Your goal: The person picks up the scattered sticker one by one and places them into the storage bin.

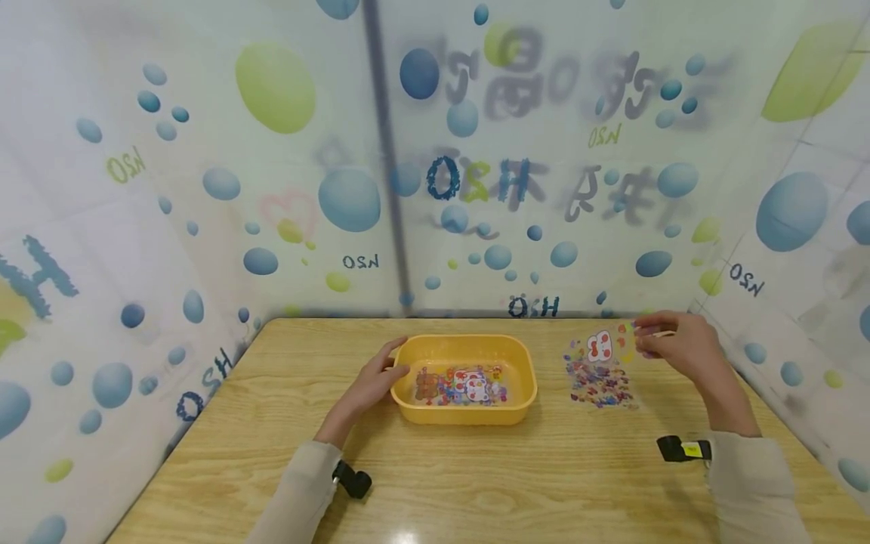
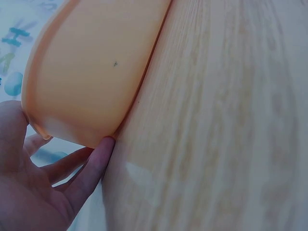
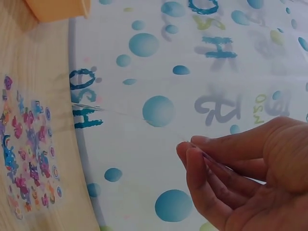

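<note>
My left hand [image 1: 369, 385] grips the left end of a yellow plastic tub [image 1: 465, 415], thumb at the rim and fingers against the outside, as the left wrist view shows. In the tub lie clear sticker sheets [image 1: 470, 385] with cartoon figures. To the right of it, my right hand [image 1: 685, 346] pinches the edge of a clear sticker sheet [image 1: 601, 346] bearing a white cartoon figure, held above the table. Seen edge-on in the right wrist view, this sheet is a thin line. Below it, a sheet of small colourful stickers [image 3: 30, 156] lies on the wood.
Everything stands on a wood-grain table [image 1: 462, 483]. A white curtain printed with blue and green bubbles [image 1: 349, 199] closes off the back and both sides. Each wrist wears a small black camera [image 1: 353, 480].
</note>
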Tool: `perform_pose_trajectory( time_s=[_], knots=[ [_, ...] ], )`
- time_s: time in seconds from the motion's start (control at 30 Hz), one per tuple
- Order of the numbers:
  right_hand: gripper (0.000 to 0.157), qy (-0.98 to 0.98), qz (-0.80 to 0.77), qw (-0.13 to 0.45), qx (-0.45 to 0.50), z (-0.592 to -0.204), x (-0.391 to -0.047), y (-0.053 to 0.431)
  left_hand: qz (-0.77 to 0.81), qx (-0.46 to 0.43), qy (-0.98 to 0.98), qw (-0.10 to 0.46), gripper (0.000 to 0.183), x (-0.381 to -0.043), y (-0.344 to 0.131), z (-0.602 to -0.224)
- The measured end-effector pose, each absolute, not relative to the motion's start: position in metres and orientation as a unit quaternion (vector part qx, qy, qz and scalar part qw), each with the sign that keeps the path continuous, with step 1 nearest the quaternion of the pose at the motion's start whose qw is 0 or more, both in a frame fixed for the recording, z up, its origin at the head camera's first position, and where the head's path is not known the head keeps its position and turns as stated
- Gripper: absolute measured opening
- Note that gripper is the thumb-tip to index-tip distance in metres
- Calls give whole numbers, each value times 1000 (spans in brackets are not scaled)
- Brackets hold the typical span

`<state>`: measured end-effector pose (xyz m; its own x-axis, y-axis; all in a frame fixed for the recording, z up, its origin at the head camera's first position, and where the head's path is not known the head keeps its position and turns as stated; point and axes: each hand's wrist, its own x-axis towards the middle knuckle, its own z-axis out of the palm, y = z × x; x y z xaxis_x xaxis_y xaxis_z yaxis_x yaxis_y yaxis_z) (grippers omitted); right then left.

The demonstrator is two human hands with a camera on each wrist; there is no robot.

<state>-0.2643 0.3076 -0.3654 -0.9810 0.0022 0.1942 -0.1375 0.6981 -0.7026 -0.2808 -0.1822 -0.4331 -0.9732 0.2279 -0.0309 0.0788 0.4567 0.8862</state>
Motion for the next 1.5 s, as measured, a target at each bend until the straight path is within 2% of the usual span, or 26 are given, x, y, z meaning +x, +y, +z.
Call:
perform_pose_trajectory(
  time_s=[0.47,1.5],
  knots=[
    [33,-913,382,135,49,-355,-256,301,525,110,840,79,57,-285,-185,-437],
    [33,-915,379,130,52,-351,-254,295,524,106,841,78,58,-283,-185,-435]
  ],
)
